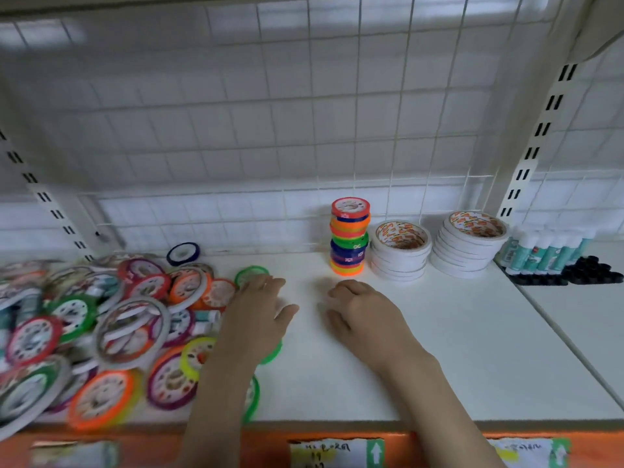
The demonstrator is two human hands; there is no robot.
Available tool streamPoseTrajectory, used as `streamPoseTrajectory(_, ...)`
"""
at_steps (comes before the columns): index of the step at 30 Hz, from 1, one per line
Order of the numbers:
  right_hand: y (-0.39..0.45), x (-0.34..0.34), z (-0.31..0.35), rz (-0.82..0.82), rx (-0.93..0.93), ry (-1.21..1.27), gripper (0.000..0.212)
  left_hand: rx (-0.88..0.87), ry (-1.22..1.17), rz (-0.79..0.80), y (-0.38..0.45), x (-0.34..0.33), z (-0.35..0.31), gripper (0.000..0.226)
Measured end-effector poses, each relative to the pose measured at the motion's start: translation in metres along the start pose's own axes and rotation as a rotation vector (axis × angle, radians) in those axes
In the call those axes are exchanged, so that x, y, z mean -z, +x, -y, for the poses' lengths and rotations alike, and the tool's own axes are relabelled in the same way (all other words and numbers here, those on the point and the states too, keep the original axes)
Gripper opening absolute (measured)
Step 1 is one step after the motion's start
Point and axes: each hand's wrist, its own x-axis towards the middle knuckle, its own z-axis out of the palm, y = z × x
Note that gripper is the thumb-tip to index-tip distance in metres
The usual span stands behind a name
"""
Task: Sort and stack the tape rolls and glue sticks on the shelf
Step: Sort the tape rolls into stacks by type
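Observation:
A loose heap of coloured tape rolls (101, 329) covers the left of the white shelf (456, 349), with a few glue sticks (206, 317) mixed in. My left hand (260, 312) lies at the heap's right edge, fingers extended over a green roll (251, 273). My right hand (361, 309) rests on the bare shelf with fingers curled under, holding nothing that I can see. Behind it stands a tall stack of small coloured rolls (349, 236). Two stacks of white tape rolls (400, 249) (471, 243) stand to its right, then a row of glue sticks (547, 249).
A white wire grid (304, 130) backs the shelf and slotted uprights (537, 140) frame it. Black caps (587, 270) lie in front of the glue stick row. An orange strip with paper labels (337, 450) runs along the shelf's front edge.

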Motion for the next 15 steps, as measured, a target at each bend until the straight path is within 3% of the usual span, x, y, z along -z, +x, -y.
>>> streamPoseTrajectory(6, 0.047, -0.011, 0.050, 0.075, 0.099, -0.001, 0.038, 0.072, 0.002, -0.083, -0.023, 0.031, 0.046, 0.033)
streamPoseTrajectory(12, 0.069, -0.027, 0.086, 0.237, 0.127, -0.033, 0.020, 0.162, -0.024, -0.113, -0.040, 0.049, 0.078, 0.046)
streamPoseTrajectory(15, 0.069, -0.038, 0.097, 0.263, 0.110, -0.015, 0.022, 0.175, -0.011, -0.096, -0.043, 0.052, 0.086, 0.047)
